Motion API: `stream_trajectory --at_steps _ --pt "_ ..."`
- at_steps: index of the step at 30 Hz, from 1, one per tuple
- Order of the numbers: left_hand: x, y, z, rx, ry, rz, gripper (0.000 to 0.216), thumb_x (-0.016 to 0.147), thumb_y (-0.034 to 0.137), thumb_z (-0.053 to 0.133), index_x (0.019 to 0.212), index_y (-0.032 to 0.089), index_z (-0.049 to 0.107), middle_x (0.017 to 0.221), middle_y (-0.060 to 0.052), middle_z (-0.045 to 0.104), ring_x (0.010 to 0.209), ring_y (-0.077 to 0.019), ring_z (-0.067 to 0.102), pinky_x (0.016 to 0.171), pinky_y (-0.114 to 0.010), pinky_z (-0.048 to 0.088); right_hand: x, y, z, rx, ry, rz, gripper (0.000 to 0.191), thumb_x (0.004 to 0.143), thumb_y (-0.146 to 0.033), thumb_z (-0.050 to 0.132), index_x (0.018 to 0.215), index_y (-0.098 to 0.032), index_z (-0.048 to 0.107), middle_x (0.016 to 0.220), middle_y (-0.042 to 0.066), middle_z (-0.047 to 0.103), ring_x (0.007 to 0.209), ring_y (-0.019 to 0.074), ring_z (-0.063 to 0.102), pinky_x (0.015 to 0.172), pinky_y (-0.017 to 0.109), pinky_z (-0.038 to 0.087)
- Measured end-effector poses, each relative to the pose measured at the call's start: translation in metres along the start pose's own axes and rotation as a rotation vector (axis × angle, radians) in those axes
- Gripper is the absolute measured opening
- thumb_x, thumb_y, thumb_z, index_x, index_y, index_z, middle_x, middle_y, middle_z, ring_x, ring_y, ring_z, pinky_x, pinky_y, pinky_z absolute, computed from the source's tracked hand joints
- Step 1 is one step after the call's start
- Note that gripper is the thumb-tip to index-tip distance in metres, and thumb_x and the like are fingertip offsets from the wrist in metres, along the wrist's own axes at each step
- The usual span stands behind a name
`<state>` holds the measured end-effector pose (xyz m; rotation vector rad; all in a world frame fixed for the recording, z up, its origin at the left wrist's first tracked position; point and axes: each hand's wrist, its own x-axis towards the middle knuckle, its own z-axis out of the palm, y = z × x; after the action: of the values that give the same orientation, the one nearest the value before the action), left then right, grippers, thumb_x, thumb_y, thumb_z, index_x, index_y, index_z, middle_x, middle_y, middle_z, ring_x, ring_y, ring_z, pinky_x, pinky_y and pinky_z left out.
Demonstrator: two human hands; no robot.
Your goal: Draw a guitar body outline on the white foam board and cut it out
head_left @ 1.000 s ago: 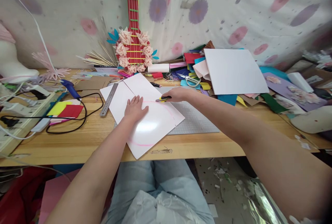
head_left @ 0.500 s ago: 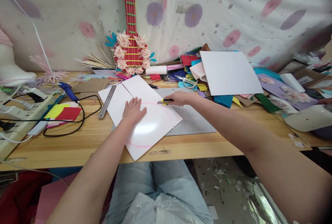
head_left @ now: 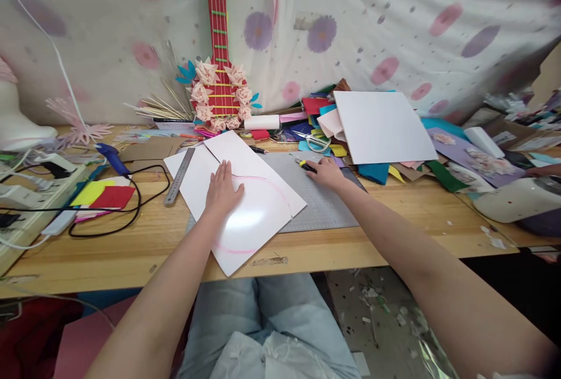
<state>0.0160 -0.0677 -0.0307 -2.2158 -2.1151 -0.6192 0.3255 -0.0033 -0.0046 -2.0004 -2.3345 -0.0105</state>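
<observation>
A white board [head_left: 258, 215] with a pink curved line drawn on it lies at an angle over the grey cutting mat [head_left: 324, 209]. A dark slit runs into it from the upper left edge. My left hand [head_left: 222, 188] rests flat on this board, fingers stretched out. To the right, my right hand [head_left: 328, 173] is closed around a yellow and black utility knife [head_left: 307, 165], over the mat and apart from the board. A metal ruler [head_left: 180, 176] lies along the board's left side.
Behind stands a red paper guitar [head_left: 221, 89] with pink flowers. Scissors [head_left: 313, 140] and coloured paper lie along the back, with a second white board [head_left: 385, 127] on top. A blue glue gun [head_left: 113, 158] and a power strip [head_left: 35, 215] are at left.
My right hand has moved right with the utility knife, off the white board and over the mat. My left hand stays on the board.
</observation>
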Motion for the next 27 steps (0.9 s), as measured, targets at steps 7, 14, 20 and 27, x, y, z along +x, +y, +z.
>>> stream_trajectory --at_steps 7,14,20,27 --pt "0.000 -0.003 0.003 -0.001 0.150 -0.013 0.057 0.080 0.014 0.038 0.135 0.002 0.034 0.145 -0.020 0.032 0.136 -0.0246 0.026 0.113 -0.043 0.021 0.006 -0.073 -0.009 0.439 -0.211 0.056 0.034 0.084 -0.034 0.048 0.112 -0.020 0.062 0.104 0.007 0.066 0.087 0.0177 0.060 0.074 0.027 0.043" --pt "-0.004 -0.004 -0.001 -0.044 0.230 -0.059 0.056 0.078 0.010 0.037 0.134 0.007 0.037 0.144 -0.017 0.035 0.135 -0.0236 0.028 0.113 -0.044 0.023 0.000 -0.088 -0.009 0.614 -0.276 0.126 0.024 0.077 -0.032 0.057 0.092 -0.015 0.066 0.095 0.008 0.068 0.080 0.0174 0.059 0.062 0.025 0.041" --pt "-0.006 -0.003 -0.005 -0.076 0.284 -0.087 0.060 0.076 0.007 0.036 0.136 0.011 0.034 0.144 -0.014 0.036 0.135 -0.0222 0.029 0.113 -0.045 0.024 -0.001 -0.085 -0.003 0.705 -0.211 0.137 0.020 0.079 -0.031 0.054 0.088 -0.016 0.064 0.093 0.007 0.068 0.079 0.0171 0.059 0.062 0.025 0.041" --pt "-0.006 -0.003 -0.004 -0.059 0.264 -0.098 0.057 0.077 0.007 0.034 0.134 0.006 0.037 0.142 -0.017 0.037 0.134 -0.0235 0.030 0.113 -0.043 0.025 -0.005 -0.089 0.003 0.738 -0.187 0.248 0.022 0.080 -0.033 0.051 0.089 -0.017 0.063 0.090 0.007 0.068 0.074 0.0172 0.060 0.060 0.026 0.040"
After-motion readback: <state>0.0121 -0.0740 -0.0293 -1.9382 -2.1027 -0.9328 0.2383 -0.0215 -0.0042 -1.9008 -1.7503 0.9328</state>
